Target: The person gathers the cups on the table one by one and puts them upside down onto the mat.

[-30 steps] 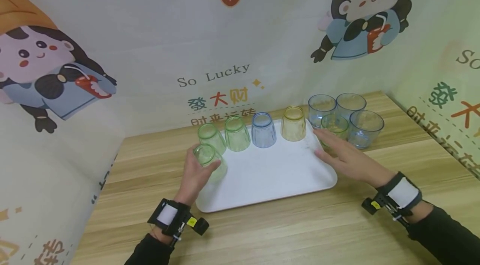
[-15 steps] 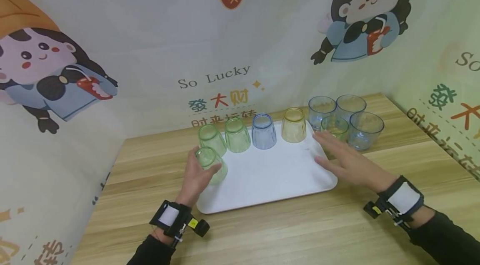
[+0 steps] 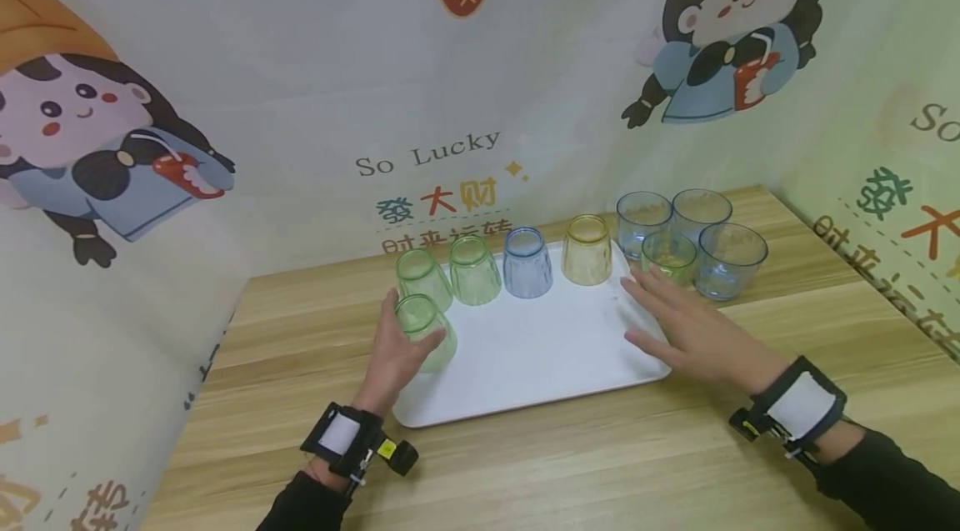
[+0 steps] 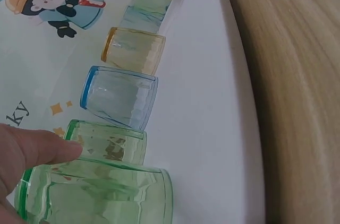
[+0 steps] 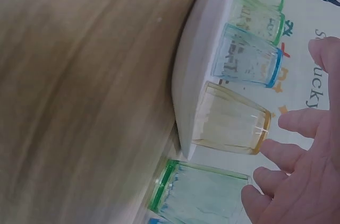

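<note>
On the white tray (image 3: 540,356), the left hand (image 3: 393,356) has its fingers and thumb round an upside-down green glass (image 3: 435,346) at the left side. Behind that glass stand two more green glasses (image 3: 423,279) (image 3: 475,271), a blue glass (image 3: 528,262) and a yellow glass (image 3: 587,252), all upside down. The right hand (image 3: 697,331) is spread over the tray's right edge with nothing in its fingers, in front of an upright green glass (image 3: 670,254). In the left wrist view, the left thumb lies by the base of the nearest green glass (image 4: 101,195).
Beside the tray's back right corner, upright blue-rimmed glasses (image 3: 731,260) (image 3: 643,221) (image 3: 701,210) stand on the wooden table (image 3: 600,456) around the upright green one. A printed cloth (image 3: 300,97) rises behind and at both sides.
The left hand and its green glass have shifted slightly to the right. The right hand has moved a little, its fingers more spread. The other glasses stay where they were.
</note>
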A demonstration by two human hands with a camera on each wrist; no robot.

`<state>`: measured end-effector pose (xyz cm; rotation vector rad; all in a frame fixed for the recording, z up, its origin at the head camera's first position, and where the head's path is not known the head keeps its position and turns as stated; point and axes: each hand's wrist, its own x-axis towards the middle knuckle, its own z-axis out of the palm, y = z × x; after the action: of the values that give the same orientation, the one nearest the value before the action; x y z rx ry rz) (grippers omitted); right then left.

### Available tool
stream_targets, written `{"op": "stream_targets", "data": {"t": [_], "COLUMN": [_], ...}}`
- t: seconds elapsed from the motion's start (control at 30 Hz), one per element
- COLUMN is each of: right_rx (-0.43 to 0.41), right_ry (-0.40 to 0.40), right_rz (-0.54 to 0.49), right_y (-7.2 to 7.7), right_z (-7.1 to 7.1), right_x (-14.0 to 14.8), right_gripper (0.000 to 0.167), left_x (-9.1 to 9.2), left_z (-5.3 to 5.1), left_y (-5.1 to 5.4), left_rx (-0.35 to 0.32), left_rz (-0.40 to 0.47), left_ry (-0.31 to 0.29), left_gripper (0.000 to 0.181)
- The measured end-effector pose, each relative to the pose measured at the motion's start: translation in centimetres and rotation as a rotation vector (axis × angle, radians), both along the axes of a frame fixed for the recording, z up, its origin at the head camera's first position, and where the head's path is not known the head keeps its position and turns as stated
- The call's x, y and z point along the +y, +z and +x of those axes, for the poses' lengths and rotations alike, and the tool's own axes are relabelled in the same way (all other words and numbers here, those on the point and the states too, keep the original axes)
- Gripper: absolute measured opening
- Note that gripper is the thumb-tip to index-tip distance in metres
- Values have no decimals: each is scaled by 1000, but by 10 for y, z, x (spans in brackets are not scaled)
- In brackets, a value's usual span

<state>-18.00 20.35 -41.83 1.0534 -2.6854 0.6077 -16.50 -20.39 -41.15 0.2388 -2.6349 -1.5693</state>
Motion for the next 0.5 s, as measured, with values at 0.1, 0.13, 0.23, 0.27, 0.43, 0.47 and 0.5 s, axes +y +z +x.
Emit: {"op": "stream_targets", "data": {"t": [0.1,0.13,0.23,0.27,0.43,0.47,0.5], "right_rx": [25,29,31,31,22,22,21], "right_ry": [7,6,0,-5,-13,-14,-14], "right_rz": [-7,-7,-11,-10,-8,-8,-8], "right_y": [-2,-2,-4,-3,-3,-3,-2], "right_z": [0,1,1,1,3,3,3], "right_x": [0,-1,-1,-1,-1,-1,-1], "right_gripper": [68,68,69,68,68,68,68], "left_x": [-1,-1,-3,-4,-8,-9,-10], "left_z": [0,0,2,3,9,11,13], "left_y": [-2,-2,-3,-3,-2,-2,-1], "left_rx": [3,5,7,7,12,10,11], "left_rz": [-13,-16,-13,-10,-16,-22,-31], "left_ry": [-7,-7,-11,-12,-27,-31,-36], "left_gripper": [102,102,105,106,107,107,106]}}
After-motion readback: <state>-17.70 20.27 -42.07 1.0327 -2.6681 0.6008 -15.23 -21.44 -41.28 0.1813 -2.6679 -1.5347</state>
